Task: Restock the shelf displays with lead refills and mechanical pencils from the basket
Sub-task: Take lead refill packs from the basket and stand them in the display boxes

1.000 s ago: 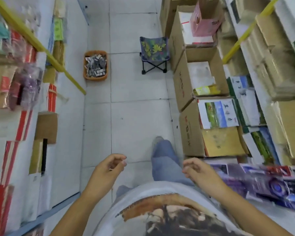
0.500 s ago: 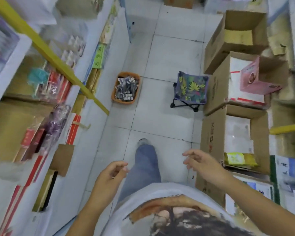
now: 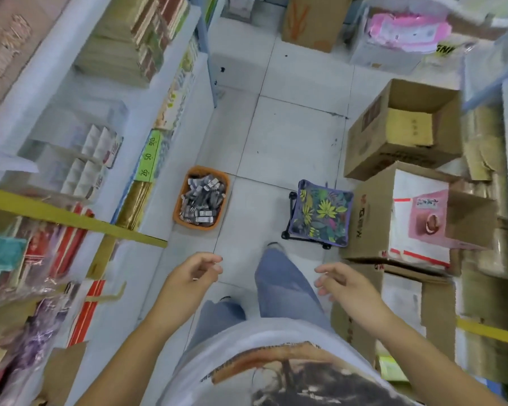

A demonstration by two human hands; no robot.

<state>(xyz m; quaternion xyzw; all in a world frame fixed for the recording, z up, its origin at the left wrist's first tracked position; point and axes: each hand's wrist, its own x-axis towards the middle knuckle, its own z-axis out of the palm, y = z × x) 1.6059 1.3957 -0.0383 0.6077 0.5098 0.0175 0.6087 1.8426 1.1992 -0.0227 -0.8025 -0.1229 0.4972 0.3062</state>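
Pale tiled floor [image 3: 291, 142] down a narrow aisle. Well ahead of the left hand [image 3: 194, 273], an orange basket [image 3: 194, 225] flat on the tiles, close against the foot of the white shelf unit [image 3: 162, 206]. Ahead of the right hand [image 3: 343, 285], a small folding stool [image 3: 320, 213] with a leaf-print seat, on its legs, just beside an open cardboard box [image 3: 367, 218]. Beyond that box, farther from the right hand, a second open box [image 3: 393, 153], also on the floor. Far ahead of both hands, a brown box [image 3: 311, 22]. Left of the left hand, shelf boards stacked with packets.
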